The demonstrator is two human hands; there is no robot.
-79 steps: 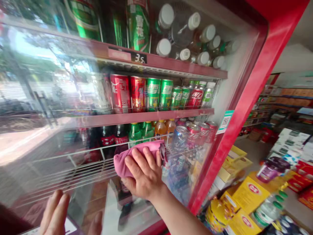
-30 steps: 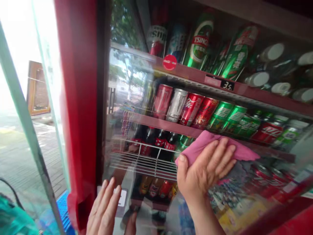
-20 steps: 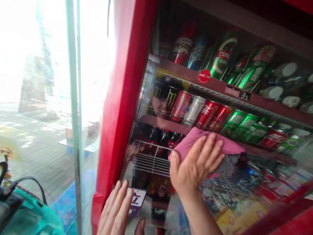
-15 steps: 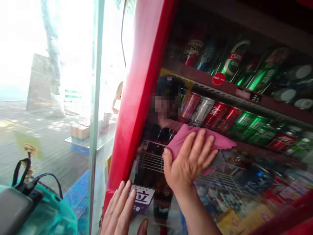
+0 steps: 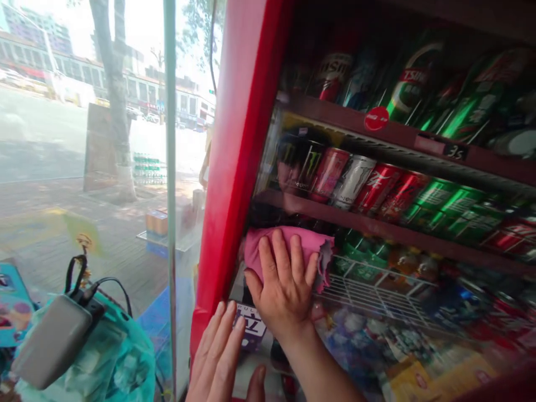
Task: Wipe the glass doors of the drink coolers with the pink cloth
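My right hand holds a pink cloth flat against the glass door of a red drinks fridge, its fingers spread over the fabric. The cloth's jagged edge, with a greyish underside, shows by the little finger. Lower left, my left hand is open with fingers straight, beside the red door frame; I cannot tell if the palm touches the door. Between the hands, a purple and white pull sticker is partly covered by the left fingers.
Behind the glass stand rows of drink cans, with bottles above and wire racks below. Left of the fridge is a glass pane edge. A grey power bank with a cable rests on a teal bag.
My right hand has slid the cloth left and slightly down across the glass, towards the red frame. My left hand stays near the frame. The camera view has shifted somewhat.
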